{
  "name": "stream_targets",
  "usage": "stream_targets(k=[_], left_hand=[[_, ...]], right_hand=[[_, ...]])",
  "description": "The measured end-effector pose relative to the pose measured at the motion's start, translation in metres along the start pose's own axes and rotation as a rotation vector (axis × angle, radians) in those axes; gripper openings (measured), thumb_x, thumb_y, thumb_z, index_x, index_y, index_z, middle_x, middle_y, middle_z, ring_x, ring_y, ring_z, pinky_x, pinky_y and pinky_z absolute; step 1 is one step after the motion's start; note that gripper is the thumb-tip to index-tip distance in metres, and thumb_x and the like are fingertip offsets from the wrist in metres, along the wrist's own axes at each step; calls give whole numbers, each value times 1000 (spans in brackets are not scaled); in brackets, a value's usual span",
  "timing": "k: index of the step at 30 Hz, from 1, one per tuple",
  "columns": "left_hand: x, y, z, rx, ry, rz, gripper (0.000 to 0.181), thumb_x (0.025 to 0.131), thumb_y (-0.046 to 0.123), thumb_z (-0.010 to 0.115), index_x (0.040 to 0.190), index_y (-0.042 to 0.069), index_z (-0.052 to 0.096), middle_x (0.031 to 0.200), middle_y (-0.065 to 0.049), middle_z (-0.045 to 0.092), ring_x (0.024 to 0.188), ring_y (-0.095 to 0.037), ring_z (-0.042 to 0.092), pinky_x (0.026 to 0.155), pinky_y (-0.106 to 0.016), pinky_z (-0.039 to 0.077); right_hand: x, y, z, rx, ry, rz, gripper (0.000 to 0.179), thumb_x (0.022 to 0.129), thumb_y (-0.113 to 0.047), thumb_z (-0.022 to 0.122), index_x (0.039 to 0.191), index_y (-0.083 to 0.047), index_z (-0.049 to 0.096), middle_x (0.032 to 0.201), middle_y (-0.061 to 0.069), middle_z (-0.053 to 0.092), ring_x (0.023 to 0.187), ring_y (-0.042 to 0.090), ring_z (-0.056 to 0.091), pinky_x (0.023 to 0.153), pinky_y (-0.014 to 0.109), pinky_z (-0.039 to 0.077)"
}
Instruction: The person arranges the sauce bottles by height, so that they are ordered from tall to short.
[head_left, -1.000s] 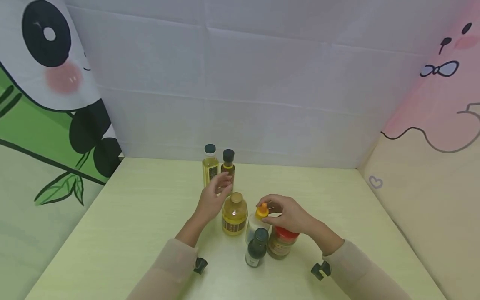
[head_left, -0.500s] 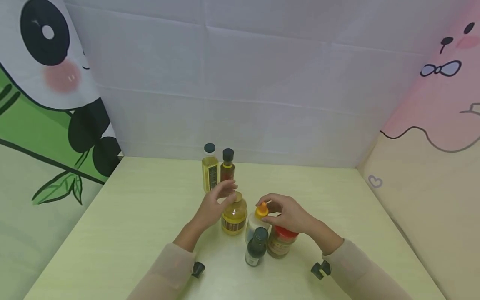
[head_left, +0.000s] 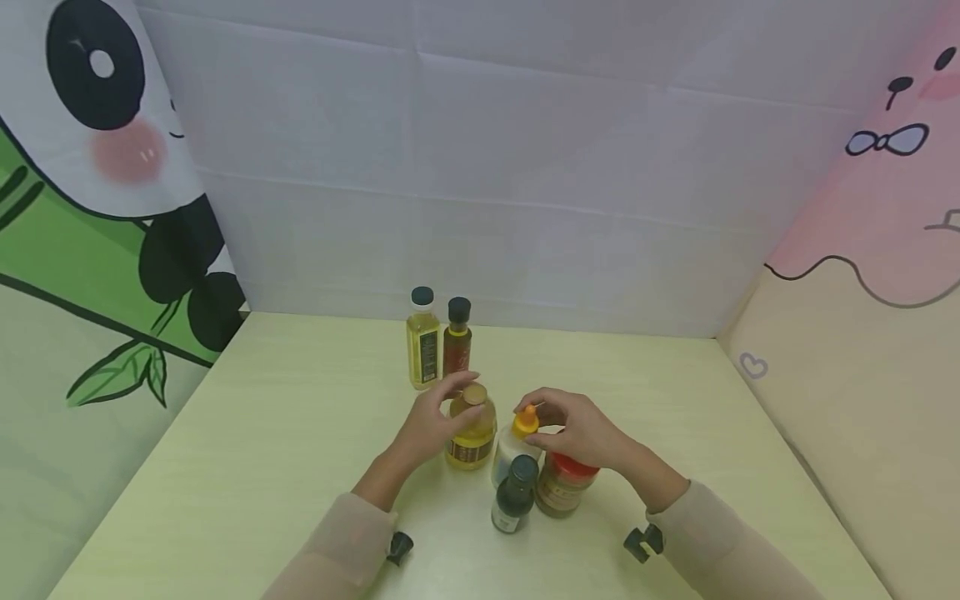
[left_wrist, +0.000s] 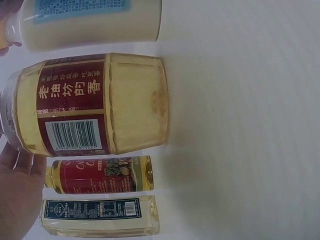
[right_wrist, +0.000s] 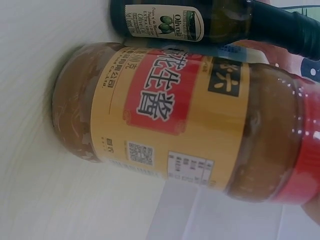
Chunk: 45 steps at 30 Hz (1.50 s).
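My left hand (head_left: 429, 425) is at the top of a squat bottle of yellow cooking oil (head_left: 471, 452), with the thumb in front of its neck and the fairly straight fingers behind. The left wrist view has this oil bottle (left_wrist: 75, 110) with its red label, and the fingers (left_wrist: 22, 162) beside its shoulder. My right hand (head_left: 581, 429) pinches the orange pointed cap (head_left: 527, 421) of a whitish squeeze bottle (head_left: 510, 454) that stands upright. Below that hand is a red-lidded jar of peanut butter (head_left: 558, 492), shown close in the right wrist view.
A small dark green olive oil bottle (head_left: 513, 500) stands in front of the squeeze bottle. Behind the left hand are a tall clear oil bottle (head_left: 423, 346) and a darker, red-labelled oil bottle (head_left: 457, 346). A white cloth wall (head_left: 487, 208) borders the pale table (head_left: 262, 433).
My left hand has come down and toward me, from in front of the tall back bottles to the neck of the squat oil bottle. The right hand has stayed on the orange cap.
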<state>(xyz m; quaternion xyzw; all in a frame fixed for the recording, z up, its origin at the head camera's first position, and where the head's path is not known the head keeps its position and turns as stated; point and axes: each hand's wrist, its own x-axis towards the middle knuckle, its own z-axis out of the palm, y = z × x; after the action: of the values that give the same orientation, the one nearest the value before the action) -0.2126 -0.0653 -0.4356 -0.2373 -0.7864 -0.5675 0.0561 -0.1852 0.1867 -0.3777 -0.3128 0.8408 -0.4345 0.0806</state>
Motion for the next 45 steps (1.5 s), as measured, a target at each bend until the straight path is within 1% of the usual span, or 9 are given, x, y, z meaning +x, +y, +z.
stream_targets(k=[6,10,15,23,27,32,38,45], left_hand=[[-3,-1,3,16,28,-21,40,90,20,73,126,9,61,125,-7,62,115,-29,55,98,-51,43],[-3,-1,5,18,37,-12,38,90,20,72,125,9,61,124,-6,62,115,-29,55,98,-52,43],[-4,0,4,26,33,-2,35,90,19,72,122,9,61,122,-5,63,115,-28,56,98,-51,44],[-4,0,3,37,32,-18,33,90,17,73,121,11,62,120,-4,63,113,-27,57,98,-49,44],[-4,1,3,27,37,-14,34,90,17,73,121,11,62,121,-5,63,114,-27,57,98,-49,44],[-5,1,4,21,34,-25,35,90,19,73,122,11,63,123,-5,63,115,-27,57,98,-50,44],[-5,0,4,18,37,-25,36,90,20,72,123,10,62,125,-7,62,117,-28,56,99,-50,43],[-5,-2,5,16,44,-8,36,91,19,71,124,9,62,125,-8,62,117,-29,56,99,-51,43]], right_hand=[[1,0,1,-8,13,3,35,84,-4,76,116,-8,62,110,2,67,105,24,64,91,41,51],[1,-1,2,-18,23,19,35,84,-4,77,115,-8,62,109,1,67,104,23,65,91,39,51],[0,-3,3,-28,44,58,34,83,-5,77,115,-10,64,108,1,68,103,22,65,90,38,52],[2,-8,0,-41,104,112,31,84,-4,76,113,-9,65,108,4,68,102,26,65,90,47,51],[6,-9,-3,-47,130,116,31,84,-3,76,113,-8,65,108,4,68,102,27,65,90,46,52],[12,-8,-8,-43,143,124,32,83,-4,77,113,-8,65,108,4,68,103,26,65,89,44,52],[18,-6,-15,-38,139,102,33,83,-4,78,113,-6,65,108,5,68,101,26,66,87,42,53],[25,-8,-22,-53,154,87,35,80,1,78,112,-5,66,106,4,68,100,25,66,87,40,54]])
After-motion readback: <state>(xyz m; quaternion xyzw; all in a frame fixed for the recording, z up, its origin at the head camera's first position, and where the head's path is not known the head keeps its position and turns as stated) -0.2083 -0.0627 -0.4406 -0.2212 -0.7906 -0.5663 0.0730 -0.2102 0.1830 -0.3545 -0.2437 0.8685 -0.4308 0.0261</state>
